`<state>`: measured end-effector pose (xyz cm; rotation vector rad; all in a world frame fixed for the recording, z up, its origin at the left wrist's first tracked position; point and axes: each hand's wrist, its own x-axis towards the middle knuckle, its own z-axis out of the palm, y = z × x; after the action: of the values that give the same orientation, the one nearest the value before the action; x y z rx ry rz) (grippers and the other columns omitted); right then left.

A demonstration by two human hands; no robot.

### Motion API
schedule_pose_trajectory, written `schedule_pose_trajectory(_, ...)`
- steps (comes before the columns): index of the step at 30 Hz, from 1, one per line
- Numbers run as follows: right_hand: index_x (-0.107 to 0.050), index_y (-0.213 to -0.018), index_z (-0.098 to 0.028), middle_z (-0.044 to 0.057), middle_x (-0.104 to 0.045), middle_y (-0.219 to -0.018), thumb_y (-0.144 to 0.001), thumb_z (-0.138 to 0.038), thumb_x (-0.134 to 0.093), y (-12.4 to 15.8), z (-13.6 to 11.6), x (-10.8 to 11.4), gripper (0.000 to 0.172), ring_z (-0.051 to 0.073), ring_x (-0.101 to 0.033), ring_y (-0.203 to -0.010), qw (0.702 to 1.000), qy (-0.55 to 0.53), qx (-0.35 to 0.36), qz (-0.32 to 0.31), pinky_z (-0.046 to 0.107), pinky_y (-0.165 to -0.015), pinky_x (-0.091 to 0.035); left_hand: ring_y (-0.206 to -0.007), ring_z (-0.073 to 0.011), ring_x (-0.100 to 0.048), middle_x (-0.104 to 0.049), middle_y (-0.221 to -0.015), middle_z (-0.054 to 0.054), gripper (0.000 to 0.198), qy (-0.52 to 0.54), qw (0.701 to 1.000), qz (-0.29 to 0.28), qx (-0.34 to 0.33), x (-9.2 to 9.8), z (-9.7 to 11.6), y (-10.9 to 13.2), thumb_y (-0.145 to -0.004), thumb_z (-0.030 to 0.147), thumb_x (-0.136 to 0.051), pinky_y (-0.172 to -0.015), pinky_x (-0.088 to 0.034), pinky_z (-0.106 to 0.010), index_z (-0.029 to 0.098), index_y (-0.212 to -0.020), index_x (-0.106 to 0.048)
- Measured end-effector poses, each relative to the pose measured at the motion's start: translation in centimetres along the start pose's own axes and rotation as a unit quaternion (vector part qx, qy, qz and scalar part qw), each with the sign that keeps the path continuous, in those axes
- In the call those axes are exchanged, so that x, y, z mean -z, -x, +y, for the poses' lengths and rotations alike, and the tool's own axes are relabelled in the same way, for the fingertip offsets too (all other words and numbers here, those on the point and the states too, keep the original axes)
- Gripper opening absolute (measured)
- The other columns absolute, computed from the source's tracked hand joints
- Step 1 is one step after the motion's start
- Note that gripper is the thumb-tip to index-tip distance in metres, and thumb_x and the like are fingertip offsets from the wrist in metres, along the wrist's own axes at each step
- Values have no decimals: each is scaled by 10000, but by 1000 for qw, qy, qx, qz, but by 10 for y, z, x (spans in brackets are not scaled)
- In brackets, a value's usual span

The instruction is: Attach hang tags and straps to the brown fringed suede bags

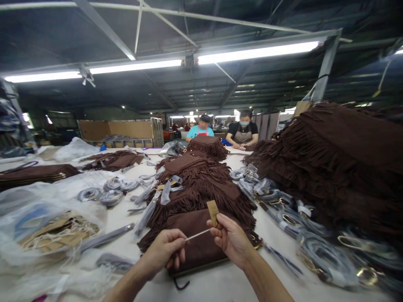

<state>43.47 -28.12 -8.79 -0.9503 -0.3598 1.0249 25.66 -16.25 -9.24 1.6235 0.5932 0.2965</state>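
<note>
My right hand [231,239] pinches a small brown paper hang tag [213,211], held upright over a dark brown fringed suede bag [197,228] on the white table [220,285]. My left hand [165,251] pinches the other end of the tag's pale string [197,235], which is stretched taut between the two hands. The bag lies flat right under both hands, at the near end of a row of similar fringed bags [198,180].
A tall heap of brown fringed bags [340,159] fills the right. Wrapped straps with metal rings [283,209] lie between the piles. A clear plastic bag of tags [53,230] sits at left. Two people [242,132] sit at the far end.
</note>
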Motion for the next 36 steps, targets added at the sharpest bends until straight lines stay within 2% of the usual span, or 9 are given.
schedule_pose_trajectory(4,-626,-864,-140,78,-710,-784,-798,-262,-667,-1,6,2,144,139,-640,-517,991,136,17,2,153,-331,-409,-371,-78,-457,-586,-486,62,192,-102,992,59,-54,16,26,12,-715,372,-601,-378,-272,-176,208,-706,-503)
schedule_pose_trajectory(8,-650,-1019,-188,103,-619,-1202,-737,-263,-698,11,6,-13,295,189,-658,-864,950,235,199,58,174,-452,-479,-441,-86,-447,-549,-502,67,108,-255,960,47,-101,12,51,28,-737,236,-544,-443,-313,-187,199,-638,-524)
schedule_pose_trajectory(10,-633,-1121,-194,100,-608,-1223,-780,-354,-680,23,10,-27,379,195,-648,-879,946,241,217,-25,202,-520,-520,-475,-92,-447,-548,-535,63,102,-276,953,26,-121,5,57,32,-745,210,-536,-469,-320,-193,192,-646,-554)
schedule_pose_trajectory(13,-575,-1220,-184,66,-658,-1026,-834,-461,-638,37,25,-45,479,173,-636,-745,948,211,102,-217,227,-507,-532,-553,-103,-478,-588,-621,48,124,-283,948,1,-148,-1,56,34,-744,156,-504,-520,-343,-196,183,-708,-619)
schedule_pose_trajectory(17,-611,-972,-157,-39,-586,-657,-838,-466,-620,38,42,-47,338,92,-475,-449,921,275,76,-264,177,-382,-386,-545,-109,-473,-555,-597,56,91,-273,954,31,-124,8,41,36,-785,190,-505,-509,-332,-206,188,-726,-574)
schedule_pose_trajectory(21,-563,-671,-169,-31,-583,-603,-874,-294,-551,31,41,-38,238,103,-503,-547,875,384,166,-245,200,-529,-374,-685,-143,-537,-594,-725,32,32,-330,934,28,-131,22,8,42,-802,194,-530,-617,-392,-236,196,-807,-562)
schedule_pose_trajectory(25,-561,-655,-178,-41,-551,-613,-858,-231,-527,27,47,-34,213,121,-510,-600,847,437,190,-237,212,-577,-362,-874,-211,-533,-627,-933,-30,121,-529,836,44,-138,32,-27,46,-761,124,-572,-756,-400,-315,205,-847,-548)
schedule_pose_trajectory(27,-565,-650,-178,-46,-521,-609,-830,-202,-510,23,55,-32,190,123,-489,-601,841,446,185,-245,214,-575,-348,-885,-223,-522,-624,-938,-44,115,-570,807,52,-148,38,-38,47,-792,97,-522,-776,-399,-342,207,-823,-518)
schedule_pose_trajectory(36,-558,-621,-181,-43,-506,-607,-788,-208,-522,20,65,-37,172,122,-458,-593,847,446,191,-217,218,-561,-313,-869,-225,-508,-597,-899,-55,253,-548,800,88,-226,56,-57,49,-731,-7,-421,-793,-407,-358,209,-843,-489)
